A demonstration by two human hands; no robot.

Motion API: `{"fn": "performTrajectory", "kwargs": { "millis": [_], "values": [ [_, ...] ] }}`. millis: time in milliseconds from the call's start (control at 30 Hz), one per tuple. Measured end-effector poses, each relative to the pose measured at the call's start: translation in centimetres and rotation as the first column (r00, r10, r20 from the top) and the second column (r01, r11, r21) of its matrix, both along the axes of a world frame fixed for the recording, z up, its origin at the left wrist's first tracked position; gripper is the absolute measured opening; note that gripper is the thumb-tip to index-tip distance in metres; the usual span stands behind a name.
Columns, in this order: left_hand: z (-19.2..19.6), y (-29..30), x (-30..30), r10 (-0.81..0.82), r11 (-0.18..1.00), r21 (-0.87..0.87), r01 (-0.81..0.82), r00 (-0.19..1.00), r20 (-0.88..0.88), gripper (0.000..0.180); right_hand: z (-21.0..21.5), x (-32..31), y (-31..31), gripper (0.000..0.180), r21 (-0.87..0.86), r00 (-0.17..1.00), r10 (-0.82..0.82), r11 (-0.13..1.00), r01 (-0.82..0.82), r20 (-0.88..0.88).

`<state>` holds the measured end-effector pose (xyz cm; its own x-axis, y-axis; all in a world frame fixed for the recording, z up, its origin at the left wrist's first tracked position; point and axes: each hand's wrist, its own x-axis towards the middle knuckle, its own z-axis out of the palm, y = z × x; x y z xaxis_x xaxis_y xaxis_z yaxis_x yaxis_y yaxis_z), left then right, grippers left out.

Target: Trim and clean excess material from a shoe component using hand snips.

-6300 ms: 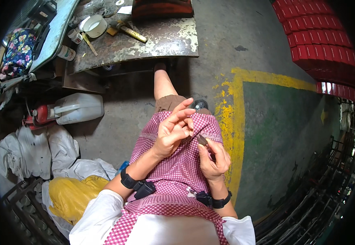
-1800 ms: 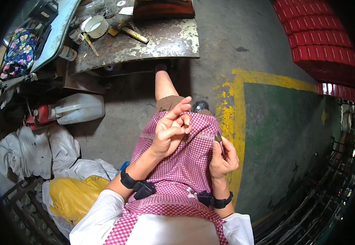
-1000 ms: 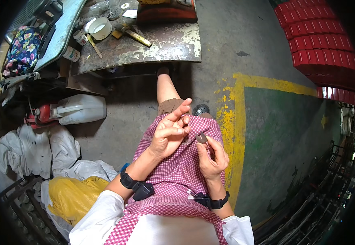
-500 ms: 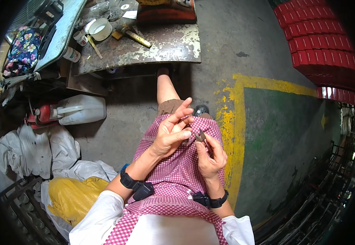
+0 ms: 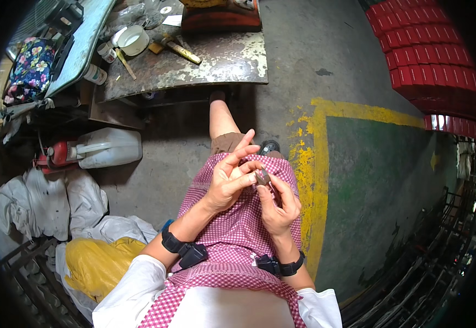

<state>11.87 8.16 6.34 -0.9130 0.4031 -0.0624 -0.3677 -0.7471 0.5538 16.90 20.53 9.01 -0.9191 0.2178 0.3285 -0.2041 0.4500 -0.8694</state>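
Observation:
Over my lap, covered by a pink checked apron [image 5: 243, 229], both hands meet around a small dark brown piece [image 5: 262, 176]. My right hand [image 5: 278, 203] pinches that piece between thumb and fingers. My left hand [image 5: 232, 177] touches its left side with thumb and forefinger, the other fingers spread upward. What my left fingers hold, if anything, is too small to make out. Black bands sit on both wrists.
A worn metal bench top [image 5: 183, 60] ahead carries a white cup [image 5: 132, 39], a hammer [image 5: 179, 49] and small tools. To the left lie a white jerrycan [image 5: 109, 146], white rags and a yellow bag [image 5: 93, 262]. Red stacked crates [image 5: 429, 60] stand far right, beyond a yellow floor line.
My right hand, held apart to the right 1.8 s ago, has come back left to my left hand. The dark piece now sits between both hands' fingertips.

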Motion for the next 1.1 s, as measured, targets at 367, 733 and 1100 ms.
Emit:
{"fn": "performTrajectory", "kwargs": {
  "millis": [367, 733, 1100],
  "values": [
    [-0.09, 0.01, 0.1, 0.013, 1.0, -0.027, -0.013, 1.0, -0.013, 0.052, -0.38, -0.13, -0.14, 0.028, -0.019, 1.0, -0.017, 1.0, 0.017, 0.004],
    [-0.28, 0.13, 0.2, 0.02, 0.999, -0.043, -0.021, 0.999, -0.044, 0.05, -0.53, -0.21, -0.16, 0.026, -0.025, 1.0, -0.03, 0.999, 0.03, -0.001],
    [0.06, 0.62, 0.46, 0.086, 0.989, -0.113, -0.094, 0.994, -0.072, 0.05, -0.98, -0.08, -0.28, 0.025, -0.048, 0.996, -0.089, 0.995, 0.09, 0.025]
  ]
}}
